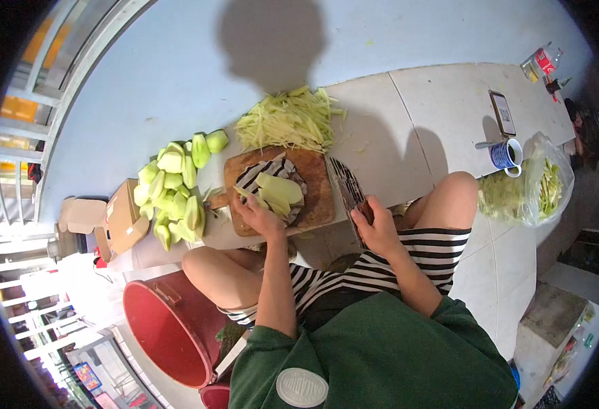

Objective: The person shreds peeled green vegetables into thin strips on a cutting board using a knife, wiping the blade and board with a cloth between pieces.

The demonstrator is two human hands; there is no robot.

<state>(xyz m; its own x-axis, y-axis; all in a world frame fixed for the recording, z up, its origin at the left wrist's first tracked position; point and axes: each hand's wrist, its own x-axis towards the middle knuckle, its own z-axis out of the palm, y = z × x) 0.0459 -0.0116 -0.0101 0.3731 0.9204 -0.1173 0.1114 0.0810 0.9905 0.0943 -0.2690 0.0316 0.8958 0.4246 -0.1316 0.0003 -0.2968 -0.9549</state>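
Observation:
On the round-cornered wooden cutting board (320, 204) lies a striped cloth (248, 178) with pale pieces of peeled green fruit (282, 187), which look like green mango. My left hand (258, 217) is at the board's near left side, its fingers closed on a piece of this fruit. My right hand (379, 228) grips the handle of a large knife (346, 184). The broad blade points away from me, just right of the board, and has pale bits stuck to it. Behind the board rises a heap of shredded green fruit (286, 121).
Left of the board is a pile of peeled green fruit (170, 184), beside an open cardboard box (123, 215). A red bucket (170, 327) stands below. Right are a phone (502, 113), a blue cup (504, 155), a plastic bag of shreds (528, 191) and a bottle (544, 61).

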